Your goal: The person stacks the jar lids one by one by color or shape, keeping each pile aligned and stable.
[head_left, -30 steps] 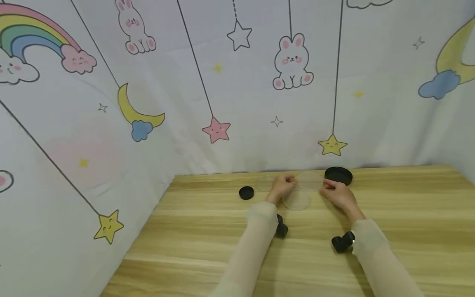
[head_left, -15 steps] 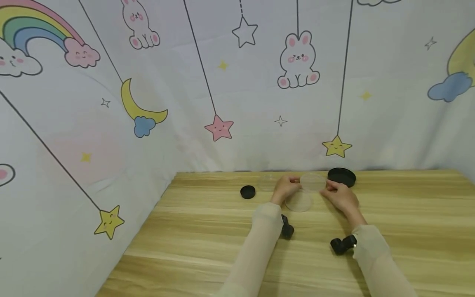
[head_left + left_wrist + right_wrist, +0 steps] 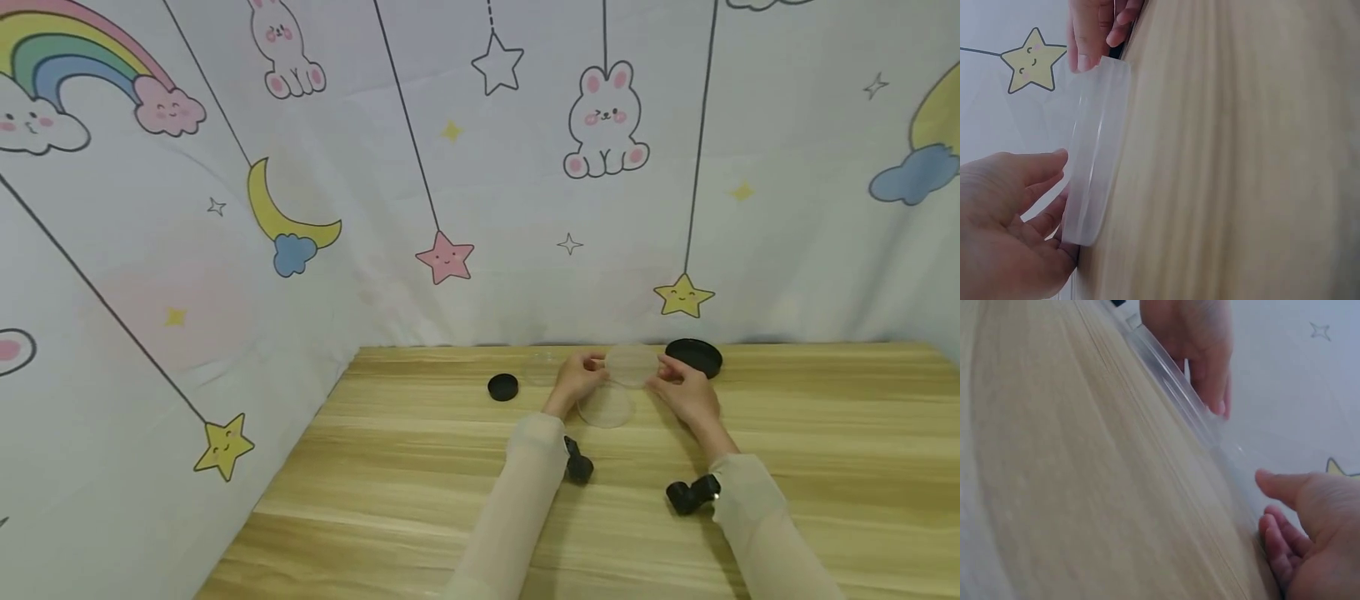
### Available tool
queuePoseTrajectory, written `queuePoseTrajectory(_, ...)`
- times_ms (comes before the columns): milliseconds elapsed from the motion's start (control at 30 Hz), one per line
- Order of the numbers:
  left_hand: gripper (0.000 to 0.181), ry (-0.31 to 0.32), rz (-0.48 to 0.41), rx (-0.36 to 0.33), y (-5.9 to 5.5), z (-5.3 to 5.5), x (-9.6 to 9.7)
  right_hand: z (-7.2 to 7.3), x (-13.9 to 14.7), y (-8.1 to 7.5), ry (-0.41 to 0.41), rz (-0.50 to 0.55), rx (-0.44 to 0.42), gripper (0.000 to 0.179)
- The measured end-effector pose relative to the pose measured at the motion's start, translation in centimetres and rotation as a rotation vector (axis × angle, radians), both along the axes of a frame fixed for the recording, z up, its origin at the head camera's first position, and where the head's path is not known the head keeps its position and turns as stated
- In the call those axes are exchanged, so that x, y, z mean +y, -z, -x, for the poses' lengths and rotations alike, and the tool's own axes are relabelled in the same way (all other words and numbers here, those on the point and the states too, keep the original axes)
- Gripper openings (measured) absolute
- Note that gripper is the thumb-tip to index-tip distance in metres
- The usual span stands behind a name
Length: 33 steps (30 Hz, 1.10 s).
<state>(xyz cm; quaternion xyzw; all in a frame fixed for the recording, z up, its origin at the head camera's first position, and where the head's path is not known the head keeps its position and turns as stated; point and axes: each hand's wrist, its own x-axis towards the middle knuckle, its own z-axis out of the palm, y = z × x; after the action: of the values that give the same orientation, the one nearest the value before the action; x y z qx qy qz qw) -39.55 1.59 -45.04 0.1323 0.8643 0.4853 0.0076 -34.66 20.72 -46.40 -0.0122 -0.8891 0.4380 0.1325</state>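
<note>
Head view, and here's the clear dish (image 3: 632, 365), set between two hands near the far edge of the desk (image 3: 375, 467). The left hand (image 3: 579, 377) has its left side, the right hand (image 3: 686, 393) its right, and the dish spans the gap squarely between them. It's round, so no long axis to call; what counts is the line from hand to hand, running across the person's front, and neither hand looks plainly nearer.

Over to the left wrist camera: the dish shows its pale wall, left fingers bent in at its rim, thumb close alongside, right thumb at the opposite end. Right wrist camera agrees, fingers and thumb gripping its blurred end. Both hands have hold of it, I judge, though whether it clears the desk I cannot tell.

Nearer the person lies a second clear disc (image 3: 606, 410), overlapping the dish in the head view; contact between the two, can't say. Beyond the left hand sits a third clear piece (image 3: 542, 368), with a small black piece (image 3: 502, 387) further left, and a large black dish (image 3: 693, 357) just behind the right hand.
</note>
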Motion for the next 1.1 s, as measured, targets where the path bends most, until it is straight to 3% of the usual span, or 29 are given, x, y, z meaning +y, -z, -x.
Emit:
queuePoseTrajectory(267, 0.035, -0.020, -0.159, -0.047, -0.7, -0.8, -0.2, -0.2, -0.3, -0.6, -0.084, 0.307, -0.039, 0.061)
queuePoseTrajectory(400, 0.036, -0.016, -0.207, -0.055, -1.7, -1.4, -0.6, -0.5, -0.4, -1.3, -0.118, 0.380, -0.065, 0.065)
queuePoseTrajectory(767, 0.038, 0.072, -0.441, -0.100, -3.2, -2.6, -2.6, -1.9, -0.8, -3.8, -0.244, 0.332, -0.079, 0.068)
queuePoseTrajectory(900, 0.035, 0.116, -0.505, -0.126, -3.0, -3.4, -3.5, -2.7, -0.9, -4.2, -0.296, 0.294, -0.105, 0.069)
queuePoseTrajectory(1100, 0.042, 0.197, -0.493, -0.139, -2.0, -4.0, -5.1, -3.8, -0.9, -4.2, -0.370, 0.252, -0.133, 0.069)
